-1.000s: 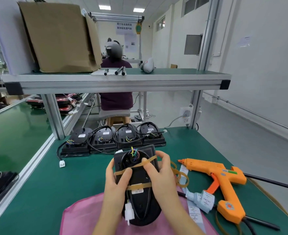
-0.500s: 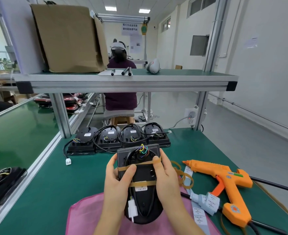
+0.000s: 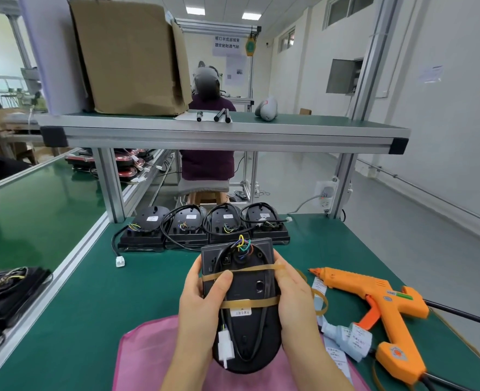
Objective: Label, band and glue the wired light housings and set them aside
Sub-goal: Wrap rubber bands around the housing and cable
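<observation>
Housing (image 3: 247, 286), gripped by fingers (image 3: 224, 282) of left hand (image 3: 199, 303) and right hand (image 3: 295, 300), already carries label (image 3: 243, 311) and two rubber bands (image 3: 250, 302); gluing probably remains, glue gun (image 3: 374, 294) lying untouched.

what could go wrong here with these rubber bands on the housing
The slanted upper tan rubber band on the black oval light housing, touched by the thumb of the left hand, could slip toward the loose coloured wires. The dangling white plastic connector could snag. The orange glue gun has its nozzle near the right hand, possibly hot.
</observation>
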